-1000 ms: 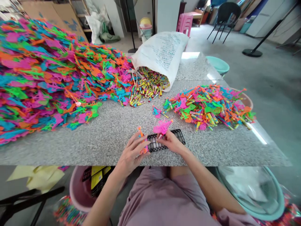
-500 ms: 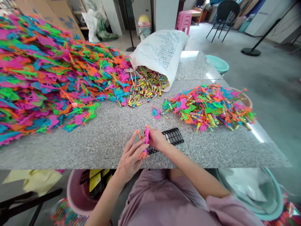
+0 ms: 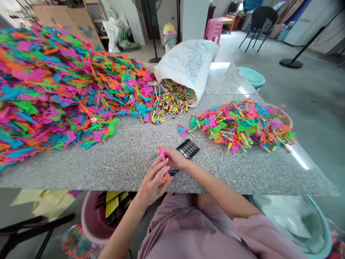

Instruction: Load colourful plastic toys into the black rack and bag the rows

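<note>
My left hand (image 3: pixel 153 181) is closed around a few small plastic toy pieces at the table's front. One is a long pink piece (image 3: pixel 162 154); bits of orange (image 3: pixel 165 177) and blue show beside it. My right hand (image 3: pixel 175 158) pinches the pink piece from the other side, its fingertips partly hidden. Under and behind both hands a black plastic grid rack (image 3: pixel 190 145) lies at a slant on the speckled stone table (image 3: pixel 129 158). Just beyond it sits a small cluster of loose toy pieces (image 3: pixel 183 130).
A large heap of bright plastic pieces (image 3: pixel 67 86) covers the left. A white sack (image 3: pixel 188 64) spills small yellow tubes (image 3: pixel 175 99). Another heap of toys with tubes (image 3: pixel 242 126) lies right. Below the table edge are a pink tub (image 3: pixel 90 223) and a green basin (image 3: pixel 325 233).
Both hands, still together on the pieces, have shifted slightly left. The black rack has turned to a steeper slant. The whole view has shifted a little.
</note>
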Demonstrator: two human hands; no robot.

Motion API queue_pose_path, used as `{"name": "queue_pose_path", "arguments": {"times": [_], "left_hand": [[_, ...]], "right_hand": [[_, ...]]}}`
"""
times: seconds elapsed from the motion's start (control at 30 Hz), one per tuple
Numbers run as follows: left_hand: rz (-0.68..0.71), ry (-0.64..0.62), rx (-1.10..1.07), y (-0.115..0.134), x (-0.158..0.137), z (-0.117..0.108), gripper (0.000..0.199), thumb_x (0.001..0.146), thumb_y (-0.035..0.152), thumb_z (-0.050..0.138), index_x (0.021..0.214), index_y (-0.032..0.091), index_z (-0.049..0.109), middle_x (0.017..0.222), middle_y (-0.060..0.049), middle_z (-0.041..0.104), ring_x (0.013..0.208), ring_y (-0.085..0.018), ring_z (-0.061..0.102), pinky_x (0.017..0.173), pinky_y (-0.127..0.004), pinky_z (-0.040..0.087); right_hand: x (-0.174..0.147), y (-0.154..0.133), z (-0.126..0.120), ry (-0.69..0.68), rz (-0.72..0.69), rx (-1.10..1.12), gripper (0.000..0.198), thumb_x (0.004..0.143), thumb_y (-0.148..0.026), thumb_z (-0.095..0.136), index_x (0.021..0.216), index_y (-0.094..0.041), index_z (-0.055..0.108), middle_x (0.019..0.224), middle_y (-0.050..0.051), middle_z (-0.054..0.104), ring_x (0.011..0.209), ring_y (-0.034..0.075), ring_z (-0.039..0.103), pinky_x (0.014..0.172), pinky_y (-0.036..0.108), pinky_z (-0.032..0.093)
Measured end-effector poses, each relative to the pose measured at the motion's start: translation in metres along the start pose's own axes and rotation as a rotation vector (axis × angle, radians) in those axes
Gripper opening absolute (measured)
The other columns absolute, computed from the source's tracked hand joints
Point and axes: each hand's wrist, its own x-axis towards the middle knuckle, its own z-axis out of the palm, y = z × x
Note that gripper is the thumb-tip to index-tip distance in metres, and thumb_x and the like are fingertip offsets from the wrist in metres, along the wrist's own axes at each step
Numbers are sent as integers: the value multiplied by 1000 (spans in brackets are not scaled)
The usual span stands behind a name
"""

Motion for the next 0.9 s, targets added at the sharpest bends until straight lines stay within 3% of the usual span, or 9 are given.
{"name": "queue_pose_path", "arguments": {"times": [0.1,0.23,0.3,0.4,0.7,0.83,0.9], "left_hand": [[8,29,53,1,-2,0,50,83,11,67,130,18,51,136,-15,60,147,-33,32,113,-58,41],[42,4,101,2,3,-5,52,82,14,70,130,21,53,133,-11,63,145,-33,35,116,-63,32],[60,-27,46,2,5,-7,52,83,14,68,132,22,52,136,-11,61,142,-31,41,116,-60,35],[47,-23,-34,1,5,-6,52,85,12,65,134,21,51,143,-14,54,140,-29,44,112,-51,44],[-43,61,-57,8,-2,9,52,85,11,66,134,19,51,142,-15,55,138,-29,45,111,-49,45],[-61,80,-45,8,-2,12,57,85,12,66,139,21,48,142,-14,55,135,-28,49,110,-48,46],[-67,117,-32,8,-2,15,62,86,14,68,142,21,44,140,-14,57,133,-27,52,108,-46,48]], "right_hand": [[-18,7,1,-20,-77,1,24,82,-15,59,106,-20,60,97,1,66,90,17,62,81,25,46],[-52,9,-2,186,107,-190,17,83,-21,62,99,-18,55,95,6,64,87,19,59,78,28,46],[-62,6,-2,222,197,-308,15,84,-21,61,97,-19,54,92,6,63,85,20,59,76,28,45],[-64,3,1,212,206,-392,17,84,-17,61,98,-19,54,93,7,64,88,20,59,78,28,45],[-68,5,-8,254,34,-91,23,83,-21,59,106,-20,60,93,5,68,84,20,61,76,29,47],[-67,15,-4,395,185,-36,19,81,-18,53,96,-20,65,82,3,68,77,20,63,74,30,48],[-63,20,-7,495,285,-71,29,83,-15,47,105,-19,66,87,5,69,79,21,64,74,32,49]]}}
